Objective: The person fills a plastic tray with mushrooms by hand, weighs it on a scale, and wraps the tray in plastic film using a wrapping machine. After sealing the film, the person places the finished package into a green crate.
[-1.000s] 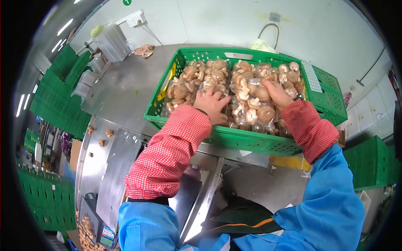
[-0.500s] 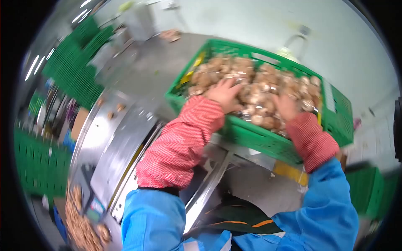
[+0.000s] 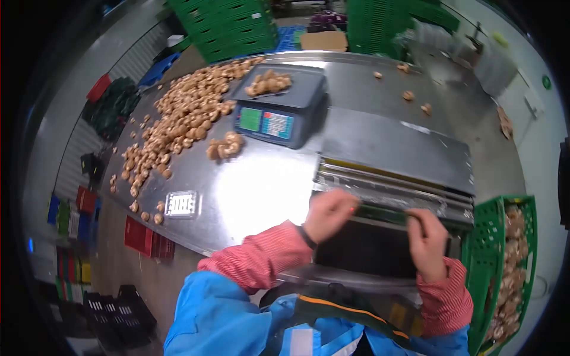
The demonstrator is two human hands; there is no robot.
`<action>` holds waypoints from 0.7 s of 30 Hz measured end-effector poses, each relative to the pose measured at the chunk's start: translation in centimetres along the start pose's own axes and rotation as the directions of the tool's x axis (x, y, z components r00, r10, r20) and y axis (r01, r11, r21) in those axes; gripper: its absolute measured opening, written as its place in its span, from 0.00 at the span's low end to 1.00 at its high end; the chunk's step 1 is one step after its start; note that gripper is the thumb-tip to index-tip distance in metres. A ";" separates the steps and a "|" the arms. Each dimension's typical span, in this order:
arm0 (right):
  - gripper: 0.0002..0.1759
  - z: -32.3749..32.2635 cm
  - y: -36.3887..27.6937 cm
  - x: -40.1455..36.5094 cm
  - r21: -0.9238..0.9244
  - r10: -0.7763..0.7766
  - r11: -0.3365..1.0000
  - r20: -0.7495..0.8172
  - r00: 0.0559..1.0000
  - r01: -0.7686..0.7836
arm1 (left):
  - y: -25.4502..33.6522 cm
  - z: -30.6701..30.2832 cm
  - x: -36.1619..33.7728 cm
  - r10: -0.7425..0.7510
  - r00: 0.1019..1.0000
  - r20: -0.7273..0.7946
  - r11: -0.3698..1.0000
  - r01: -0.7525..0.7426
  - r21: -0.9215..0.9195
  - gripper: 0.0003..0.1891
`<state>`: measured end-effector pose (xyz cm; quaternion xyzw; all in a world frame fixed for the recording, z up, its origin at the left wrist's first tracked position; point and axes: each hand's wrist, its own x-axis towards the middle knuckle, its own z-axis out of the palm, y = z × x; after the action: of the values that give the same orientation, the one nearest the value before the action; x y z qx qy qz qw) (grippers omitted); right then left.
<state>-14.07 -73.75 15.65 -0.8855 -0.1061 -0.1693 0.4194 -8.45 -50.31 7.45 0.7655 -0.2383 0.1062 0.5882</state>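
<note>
Upper left of frame: loose mushrooms (image 3: 178, 118) are spread over the steel surface (image 3: 255, 184). A small white tray (image 3: 181, 203) sits alone at centre left, well apart from your hands. Top centre, the scale (image 3: 279, 113) carries a small heap of mushrooms.

Centre: your left hand (image 3: 329, 213) has its grip curled shut. The fingers are pressed together on the left end of the film (image 3: 386, 196). The film is the thing to watch. It lies as a crinkled band across the front of the wrapping machine (image 3: 392, 154). Its long axis runs left to right and dips a little toward the right of frame. It sits just above both grips, toward the top of frame, touching the fingertips.

Right of centre: your right hand (image 3: 426, 243) pinches the same edge further along, thumb against fingers. The frame is a bit blurred, so how much film is caught is hard to say. Both hands are on the band, left at its left end, right nearer its right end, with a stretch of film between them.

Far right: the green crate (image 3: 484, 249) is just beside your right wrist and holds wrapped mushroom packs (image 3: 510, 279).
</note>
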 end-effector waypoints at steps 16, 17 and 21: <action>0.13 54.3 -1.9 22.4 0.007 0.292 0.922 0.644 0.707 -0.387 | -35.1 -46.1 -4.6 -0.575 0.635 -0.516 0.486 0.772 0.410 0.17; 0.12 55.5 -1.7 22.5 0.018 0.314 0.899 0.670 0.673 -0.437 | -35.9 -46.3 -4.4 -0.594 0.644 -0.483 0.554 0.762 0.335 0.17; 0.08 58.2 -0.9 22.1 0.056 0.326 0.894 0.598 0.732 -0.444 | -35.4 -46.6 -4.4 -0.689 0.635 -0.348 0.594 0.771 0.230 0.14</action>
<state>18.23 -26.85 -9.46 -0.8516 -0.0570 0.2078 0.4780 10.60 1.92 -11.29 0.8713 0.1896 -0.0193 0.4522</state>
